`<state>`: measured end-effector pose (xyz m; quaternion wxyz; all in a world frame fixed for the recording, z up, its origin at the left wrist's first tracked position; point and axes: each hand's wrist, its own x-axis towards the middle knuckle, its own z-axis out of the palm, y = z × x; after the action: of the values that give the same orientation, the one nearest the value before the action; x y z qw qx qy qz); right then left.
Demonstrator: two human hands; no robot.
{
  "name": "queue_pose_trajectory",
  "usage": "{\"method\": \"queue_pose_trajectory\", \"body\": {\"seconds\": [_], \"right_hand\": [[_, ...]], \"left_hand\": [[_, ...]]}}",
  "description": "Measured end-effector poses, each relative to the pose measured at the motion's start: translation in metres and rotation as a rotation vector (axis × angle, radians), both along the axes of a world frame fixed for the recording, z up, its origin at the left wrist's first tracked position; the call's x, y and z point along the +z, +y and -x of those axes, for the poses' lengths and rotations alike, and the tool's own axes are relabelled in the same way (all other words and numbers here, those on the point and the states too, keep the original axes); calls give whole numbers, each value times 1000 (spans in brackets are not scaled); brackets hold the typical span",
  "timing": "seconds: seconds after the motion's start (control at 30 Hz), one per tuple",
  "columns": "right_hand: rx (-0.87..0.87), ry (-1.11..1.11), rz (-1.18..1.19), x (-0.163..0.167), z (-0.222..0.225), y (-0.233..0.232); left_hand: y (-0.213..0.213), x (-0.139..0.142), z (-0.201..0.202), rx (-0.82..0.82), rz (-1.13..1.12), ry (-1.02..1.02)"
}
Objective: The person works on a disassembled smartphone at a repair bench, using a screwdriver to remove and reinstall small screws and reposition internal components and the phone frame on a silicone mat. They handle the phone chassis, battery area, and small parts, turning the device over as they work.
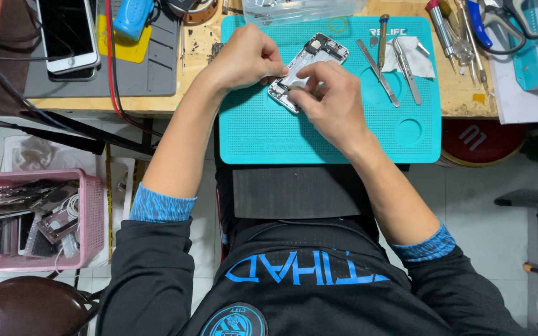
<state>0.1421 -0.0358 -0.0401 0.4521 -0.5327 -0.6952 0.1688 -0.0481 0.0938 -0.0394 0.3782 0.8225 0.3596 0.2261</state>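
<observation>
From the head view, both hands meet over an opened phone housing (pixel 309 62) that lies slantwise on the upper middle of a teal work mat (pixel 263 134), which sits on the wooden tabletop (pixel 462 99). The left hand (pixel 244 59) rests at the housing's left edge, its grip curled in with fingertips pressed against the frame — steadying it rather than lifting it. The right hand (pixel 331 99) covers the housing's lower end, thumb and forefinger pinched together on something small there; what sits between them is too small to tell. Just right of the hands, on the mat, lie a flat metal pry tool (pixel 378 71), a pair of tweezers (pixel 408 71) and a screwdriver (pixel 383 31), with a white wipe (pixel 421 62) under the tweezers' tips. Further right on the tabletop is a cluster of tools and blue-handled scissors (pixel 499 25). At the far left a white phone (pixel 66 31) lies face up on a grey mat (pixel 151 68) — and below the tabletop, on the floor side, a pink basket (pixel 94 211) holds phone parts.
</observation>
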Motion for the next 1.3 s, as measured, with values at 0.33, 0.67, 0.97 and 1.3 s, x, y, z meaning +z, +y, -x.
{"method": "queue_pose_trajectory", "body": {"seconds": [0.33, 0.67, 0.97, 1.3], "right_hand": [[14, 51, 73, 1, -1, 1], [-2, 154, 214, 7, 0, 0], [28, 64, 91, 6, 0, 1], [16, 20, 11, 1, 0, 2]], "left_hand": [[1, -1, 0, -7, -12, -13], [0, -1, -1, -11, -42, -7], [-1, -1, 0, 9, -75, -2], [-1, -1, -1, 6, -49, -1]]}}
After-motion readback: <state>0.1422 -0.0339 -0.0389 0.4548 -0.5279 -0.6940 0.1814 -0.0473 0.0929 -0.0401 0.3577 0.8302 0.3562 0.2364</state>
